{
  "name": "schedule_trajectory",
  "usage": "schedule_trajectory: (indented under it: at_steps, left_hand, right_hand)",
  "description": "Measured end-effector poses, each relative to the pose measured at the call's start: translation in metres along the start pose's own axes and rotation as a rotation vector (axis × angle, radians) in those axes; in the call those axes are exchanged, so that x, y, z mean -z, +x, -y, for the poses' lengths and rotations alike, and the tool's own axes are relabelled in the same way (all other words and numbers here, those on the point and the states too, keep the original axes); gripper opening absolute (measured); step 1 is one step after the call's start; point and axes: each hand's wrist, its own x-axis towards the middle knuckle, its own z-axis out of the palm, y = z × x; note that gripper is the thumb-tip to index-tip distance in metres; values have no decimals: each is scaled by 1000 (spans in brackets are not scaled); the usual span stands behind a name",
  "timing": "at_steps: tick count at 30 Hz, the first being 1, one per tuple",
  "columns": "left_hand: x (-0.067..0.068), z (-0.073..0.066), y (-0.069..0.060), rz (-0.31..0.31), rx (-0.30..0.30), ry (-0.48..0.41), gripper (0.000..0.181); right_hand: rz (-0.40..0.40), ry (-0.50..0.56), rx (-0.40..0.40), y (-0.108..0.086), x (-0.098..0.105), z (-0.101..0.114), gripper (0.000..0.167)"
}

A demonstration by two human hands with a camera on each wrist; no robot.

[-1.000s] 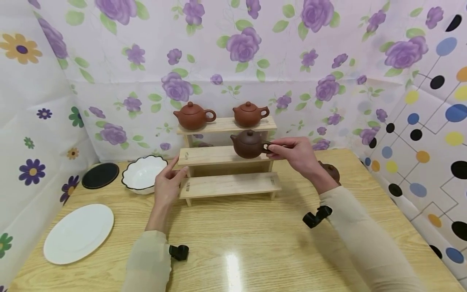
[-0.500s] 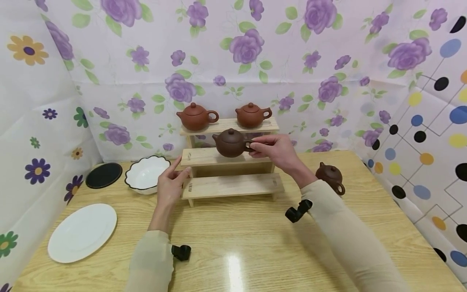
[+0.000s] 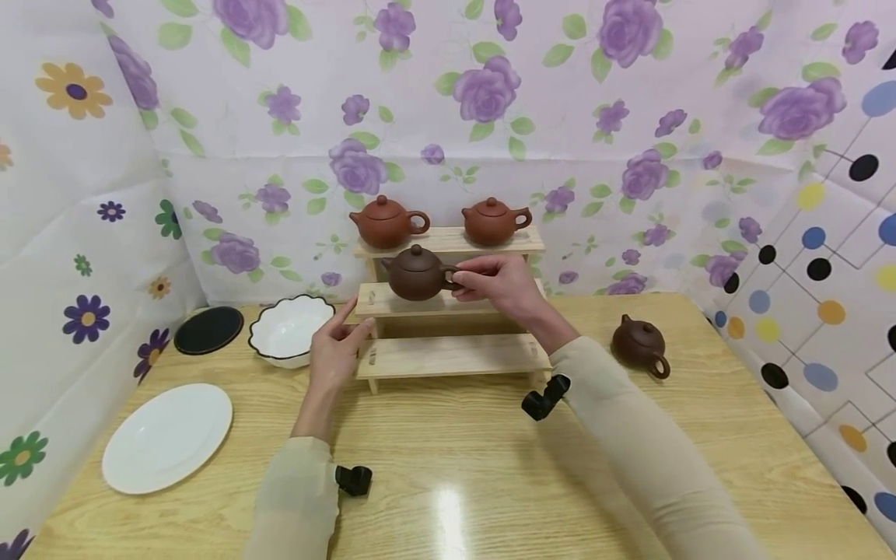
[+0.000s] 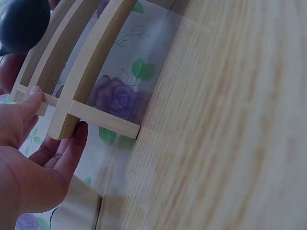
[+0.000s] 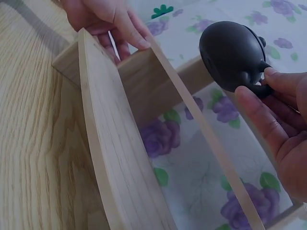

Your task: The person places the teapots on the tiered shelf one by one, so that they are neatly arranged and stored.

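Observation:
My right hand (image 3: 500, 288) pinches the handle of a dark brown teapot (image 3: 416, 274), holding it upright over the left part of the middle shelf of a three-step wooden stand (image 3: 455, 356). In the right wrist view the dark teapot (image 5: 232, 55) shows with its handle between thumb and fingers of the right hand (image 5: 283, 124). My left hand (image 3: 334, 350) grips the stand's left end; in the left wrist view the thumb and fingers of the left hand (image 4: 38, 163) lie around its wooden parts. Two reddish teapots (image 3: 385, 224) (image 3: 492, 222) stand on the top shelf.
Another dark teapot (image 3: 639, 344) rests on the table (image 3: 448, 451) right of the stand. On the left are a white scalloped bowl (image 3: 290, 330), a black round disc (image 3: 208, 330) and a white plate (image 3: 168, 438). Flowered cloth (image 3: 294, 132) hangs behind.
My right hand has carried the dark teapot leftward along the middle shelf. The other dark teapot at the right, partly hidden before, is now in full view. My left hand keeps its grip on the stand.

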Motion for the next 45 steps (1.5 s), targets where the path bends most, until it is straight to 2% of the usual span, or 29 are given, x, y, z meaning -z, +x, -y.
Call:
schedule_trajectory:
  at_steps: [8,19,27,38,45]
  left_hand:
    - [1,-1,-1,7,-3,-25,54]
    - [-1,0,1,8,-7,-36,53]
    - [-1,2,1,-2,-19,-46,53]
    - [-2,0,0,-11,-29,-38,53]
    - [-1,-1,0,-14,-33,-39,53]
  right_hand:
    - [40,-13,-18,9,-15,-2,24]
    - [57,-118,-35,18,-23,-9,24]
    - [84,-150,-33,23,-31,-8,23]
    - [92,-157,-49,29,-33,-13,25]
    - [110,-191,-94,32,-33,-9,26]
